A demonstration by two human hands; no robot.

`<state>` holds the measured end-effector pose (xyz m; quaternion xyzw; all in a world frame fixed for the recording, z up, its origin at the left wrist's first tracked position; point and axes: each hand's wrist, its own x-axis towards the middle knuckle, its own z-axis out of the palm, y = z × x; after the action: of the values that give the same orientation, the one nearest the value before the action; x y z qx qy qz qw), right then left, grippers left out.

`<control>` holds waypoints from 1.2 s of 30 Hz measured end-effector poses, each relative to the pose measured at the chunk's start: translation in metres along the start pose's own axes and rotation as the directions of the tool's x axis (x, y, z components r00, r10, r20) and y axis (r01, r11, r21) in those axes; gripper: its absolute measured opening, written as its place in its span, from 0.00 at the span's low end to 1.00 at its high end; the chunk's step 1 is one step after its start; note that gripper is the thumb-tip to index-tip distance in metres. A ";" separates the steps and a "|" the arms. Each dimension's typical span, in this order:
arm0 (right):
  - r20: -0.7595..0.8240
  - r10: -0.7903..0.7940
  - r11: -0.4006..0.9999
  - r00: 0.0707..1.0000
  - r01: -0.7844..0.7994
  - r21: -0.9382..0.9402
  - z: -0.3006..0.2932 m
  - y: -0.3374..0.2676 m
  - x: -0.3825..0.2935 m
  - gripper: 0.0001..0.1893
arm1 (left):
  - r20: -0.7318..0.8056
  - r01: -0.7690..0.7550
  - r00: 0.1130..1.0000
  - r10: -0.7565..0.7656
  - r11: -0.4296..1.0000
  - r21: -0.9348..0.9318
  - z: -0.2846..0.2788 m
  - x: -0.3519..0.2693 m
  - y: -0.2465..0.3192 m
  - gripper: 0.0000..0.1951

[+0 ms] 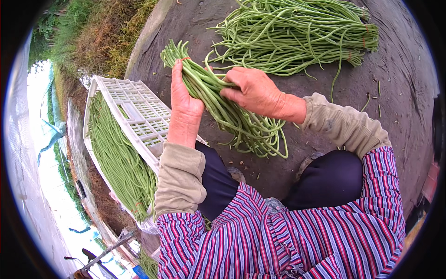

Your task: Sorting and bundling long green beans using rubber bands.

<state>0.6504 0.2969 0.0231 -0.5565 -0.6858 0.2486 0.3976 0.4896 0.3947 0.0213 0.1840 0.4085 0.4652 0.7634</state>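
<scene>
A bundle of green yardlong beans [209, 87] is held up in front of me, with a red rubber band near its cut end and the loose tips hanging toward the lower right. My left hand [186, 101] grips it just below the band, thumb against the beans. My right hand [252, 90] comes from the right with its fingertips closed on a few beans at the bundle's middle. Beyond my hands, several banded bundles of the same beans [289, 42] lie side by side on the dark ground.
A white plastic crate [139, 108], filled with yardlong beans [118, 157], stands tilted at my left. Broken bean pieces [379, 89] lie on the dark ground sheet [397, 115] at the right. Dry and green plants [101, 35] edge the upper left. My knees are close below my hands.
</scene>
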 end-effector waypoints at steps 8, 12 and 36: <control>0.297 0.208 0.958 0.932 -0.255 0.132 -0.035 0.005 -0.048 0.17 | -0.138 0.091 0.987 -0.087 0.996 0.023 -0.005 0.005 -0.010 0.15; 0.482 0.522 0.593 0.704 -0.705 0.389 -0.073 0.000 -0.097 0.14 | -0.263 -0.031 0.965 0.023 0.999 -0.026 -0.019 0.020 0.012 0.15; 0.419 0.393 0.624 0.818 -0.572 0.532 -0.017 0.006 0.016 0.14 | 0.057 -0.060 0.997 0.061 0.998 -0.019 -0.010 0.031 -0.005 0.09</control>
<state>0.6664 0.3116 0.0324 -0.5143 -0.4292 0.6351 0.3847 0.4914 0.4180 -0.0016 0.2031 0.3764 0.4860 0.7621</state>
